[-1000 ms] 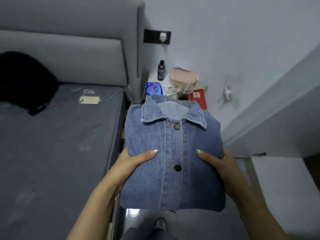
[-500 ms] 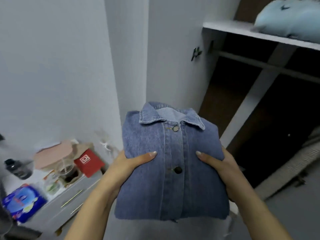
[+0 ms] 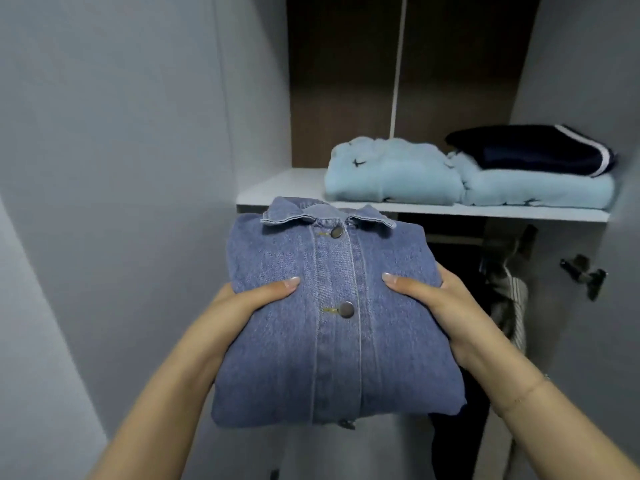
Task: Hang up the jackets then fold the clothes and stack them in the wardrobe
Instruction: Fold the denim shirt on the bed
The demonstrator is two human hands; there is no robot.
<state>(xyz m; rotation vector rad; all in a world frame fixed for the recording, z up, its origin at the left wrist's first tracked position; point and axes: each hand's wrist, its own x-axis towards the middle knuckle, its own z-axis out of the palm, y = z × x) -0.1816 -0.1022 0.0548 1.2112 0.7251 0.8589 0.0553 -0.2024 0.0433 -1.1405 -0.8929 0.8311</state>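
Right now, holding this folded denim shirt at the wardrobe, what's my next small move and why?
Probably lift the folded denim shirt forward onto the bare left part of the white shelf; the light blue folded clothes fill the rest, and both hands already hold it level.

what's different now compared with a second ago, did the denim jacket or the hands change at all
The view swung from the bed to the open wardrobe, so the folded denim jacket now sits before the shelf with the light blue clothes. Nothing was let go: left hand and right hand grip it as before.
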